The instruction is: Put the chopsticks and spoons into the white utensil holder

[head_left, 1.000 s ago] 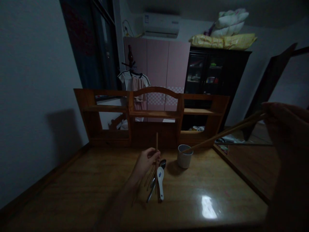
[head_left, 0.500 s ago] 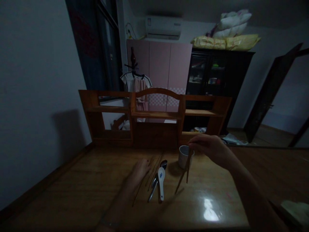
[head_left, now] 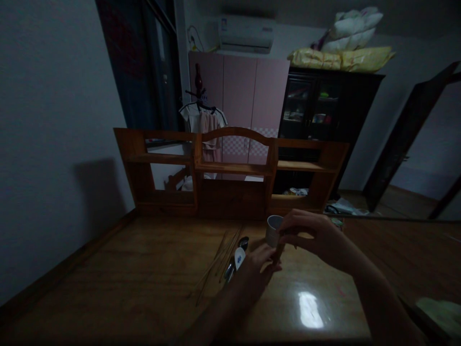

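My right hand [head_left: 306, 233] pinches the upper end of a pair of wooden chopsticks [head_left: 278, 252] just in front of a pale cup [head_left: 272, 229]. The fingers of my left hand [head_left: 255, 269] are closed around their lower part, which is mostly hidden. Under and beside my left hand lie a white ceramic spoon [head_left: 239, 258] with a blue mark, its handle covered, and dark metal spoons [head_left: 244, 242]. Several thin loose chopsticks [head_left: 212, 266] lie spread on the tabletop to the left of the spoons.
The glossy wooden table [head_left: 151, 269] meets a wooden shelf unit [head_left: 230, 199] at its back edge. A wall [head_left: 61, 192] closes off the left side. Farther back stand a pink wardrobe [head_left: 239, 91] and a dark cabinet [head_left: 345, 105].
My left hand has moved right from the loose chopsticks to the held pair and closed on its lower part. The held chopsticks, apart at their tips before, are now together.
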`<state>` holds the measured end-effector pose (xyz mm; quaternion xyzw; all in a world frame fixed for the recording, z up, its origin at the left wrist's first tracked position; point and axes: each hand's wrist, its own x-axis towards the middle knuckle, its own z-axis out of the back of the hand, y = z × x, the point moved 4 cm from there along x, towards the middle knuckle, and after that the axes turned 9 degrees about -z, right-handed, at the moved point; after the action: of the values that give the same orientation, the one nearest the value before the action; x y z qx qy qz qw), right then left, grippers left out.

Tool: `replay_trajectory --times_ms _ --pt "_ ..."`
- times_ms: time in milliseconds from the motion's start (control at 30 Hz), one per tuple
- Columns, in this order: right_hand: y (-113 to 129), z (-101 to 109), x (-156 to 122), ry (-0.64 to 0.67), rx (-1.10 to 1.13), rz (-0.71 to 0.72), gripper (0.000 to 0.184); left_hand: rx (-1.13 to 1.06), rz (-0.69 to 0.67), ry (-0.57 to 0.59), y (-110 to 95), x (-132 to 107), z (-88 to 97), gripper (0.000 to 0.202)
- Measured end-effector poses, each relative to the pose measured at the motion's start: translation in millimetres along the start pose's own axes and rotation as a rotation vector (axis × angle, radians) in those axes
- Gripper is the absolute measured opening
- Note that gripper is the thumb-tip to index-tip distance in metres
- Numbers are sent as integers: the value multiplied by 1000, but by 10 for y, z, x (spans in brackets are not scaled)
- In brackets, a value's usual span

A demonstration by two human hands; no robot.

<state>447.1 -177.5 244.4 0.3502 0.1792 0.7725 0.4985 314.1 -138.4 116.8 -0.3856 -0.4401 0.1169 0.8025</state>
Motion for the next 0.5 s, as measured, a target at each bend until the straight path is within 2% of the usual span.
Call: replay_trajectory --times_ms 100,333,500 --pt "-62 1 -87 33 90 -29 14 0 13 -45 19 -25 -18 16" --pt "-272 -136 -112 79 201 -157 13 -21 158 -75 43 -70 -73 10" --pt "-322 -230 -86 80 181 -153 16 15 164 -76 60 -47 -58 16"
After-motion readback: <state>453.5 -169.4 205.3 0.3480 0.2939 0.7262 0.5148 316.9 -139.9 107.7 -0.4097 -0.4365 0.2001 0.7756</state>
